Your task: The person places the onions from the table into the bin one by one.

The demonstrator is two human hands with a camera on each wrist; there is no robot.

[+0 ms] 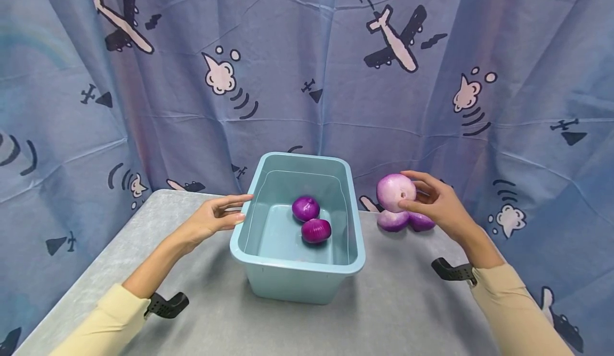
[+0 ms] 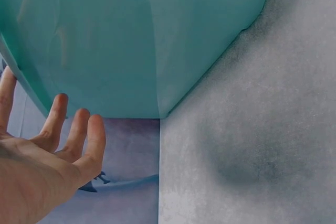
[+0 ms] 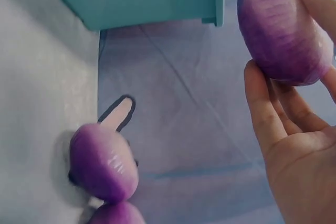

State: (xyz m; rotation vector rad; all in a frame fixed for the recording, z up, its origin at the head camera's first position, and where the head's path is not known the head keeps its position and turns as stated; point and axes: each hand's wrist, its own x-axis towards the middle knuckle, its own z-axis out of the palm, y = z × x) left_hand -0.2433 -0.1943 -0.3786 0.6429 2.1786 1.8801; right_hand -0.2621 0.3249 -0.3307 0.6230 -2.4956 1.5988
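My right hand [image 1: 438, 204] grips a pale purple and white onion [image 1: 395, 192] between thumb and fingers. In the right wrist view the held onion [image 3: 281, 27] is raised above the table, with the fingertips along its side. Below it, two more purple and white onions [image 1: 392, 221] lie side by side. At the left rim of a light blue plastic bin [image 1: 297, 264] is my left hand [image 1: 211, 221], its fingertips right at the edge and its fingers loosely extended. Inside the bin, a dark purple onion [image 1: 305, 208] lies close to a second dark purple onion [image 1: 316, 231].
The bin stands on a grey table [image 1: 398, 302], left of the loose onions. A blue curtain [image 1: 288, 79] with printed aeroplanes hangs behind the table and along its sides. Each wrist wears a black band [image 1: 168, 305].
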